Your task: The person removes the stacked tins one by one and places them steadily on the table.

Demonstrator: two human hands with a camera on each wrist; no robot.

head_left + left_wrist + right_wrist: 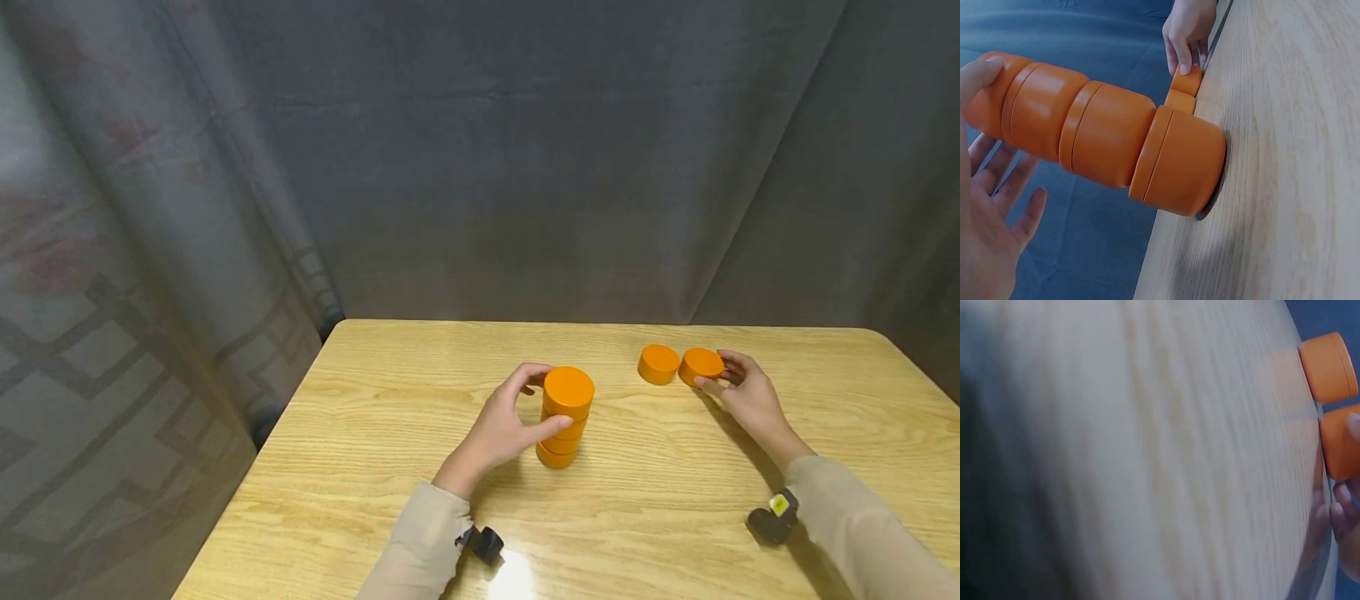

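Note:
Several round orange lidded containers stand in an upright stack (1110,134) on the table, left of its middle. My left hand (502,425) holds the top container (568,387), thumb on the near side and index finger round the back; its lower fingers spread loosely in the left wrist view. Farther back on the right, my right hand (750,400) grips another orange container (701,364) between thumb and fingers, low at the tabletop. Close beside that one, on its left, sits a further orange container (658,365) that no hand touches.
The light wooden table (360,375) ends at a rounded back edge. Behind it hangs a dark grey curtain (525,167), and a patterned cloth (112,292) hangs at the left. Black wrist cameras are strapped at both sleeves.

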